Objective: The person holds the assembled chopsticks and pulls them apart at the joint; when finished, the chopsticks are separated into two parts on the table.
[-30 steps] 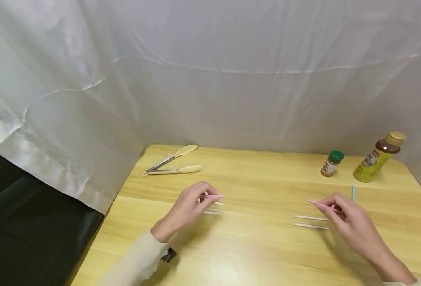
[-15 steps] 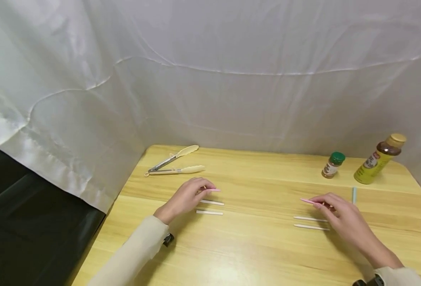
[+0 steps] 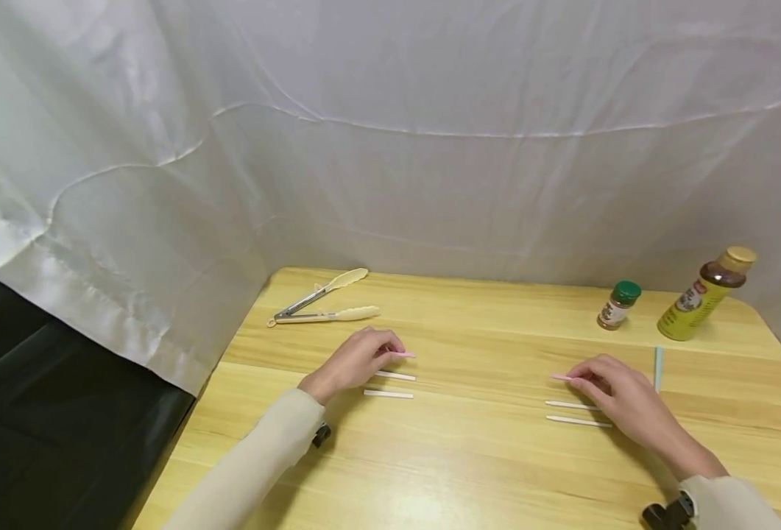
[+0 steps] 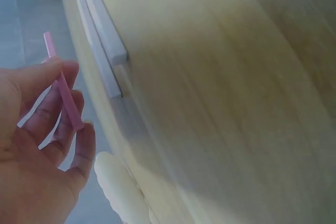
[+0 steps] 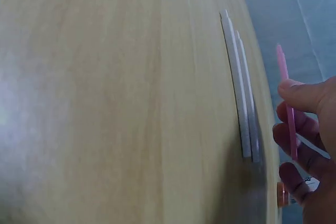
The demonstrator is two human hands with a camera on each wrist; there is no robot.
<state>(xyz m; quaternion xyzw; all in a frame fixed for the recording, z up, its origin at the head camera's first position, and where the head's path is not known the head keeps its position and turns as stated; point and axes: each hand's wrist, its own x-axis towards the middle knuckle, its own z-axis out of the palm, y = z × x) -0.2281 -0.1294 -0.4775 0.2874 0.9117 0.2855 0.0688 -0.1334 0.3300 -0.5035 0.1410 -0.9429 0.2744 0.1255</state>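
Observation:
My left hand (image 3: 357, 361) pinches a slim pink stick (image 4: 68, 98) between thumb and fingertips, above the table. Two white sticks, a farther one (image 3: 398, 376) and a nearer one (image 3: 389, 394), lie side by side below that hand. On the right, a second pink stick (image 5: 289, 108) is held by the thumb and fingers of my right hand (image 3: 618, 394), its narrow tip facing left. Under this hand lie two more white sticks, one farther (image 3: 567, 404) and one nearer (image 3: 577, 421), with narrowed left tips. The hand partly covers the farther one.
Spread tongs (image 3: 304, 300) lie at the back left of the wooden table (image 3: 469, 456). A green-capped spice jar (image 3: 618, 305) and a gold-capped bottle (image 3: 703, 298) stand at the back right. A teal stick (image 3: 658, 366) points away behind my right hand. Grey curtain (image 3: 430, 199) encloses the back.
My right hand has shifted left with its pink stick, uncovering more of the teal stick. My left hand has moved slightly away from me, uncovering more of the white sticks beneath.

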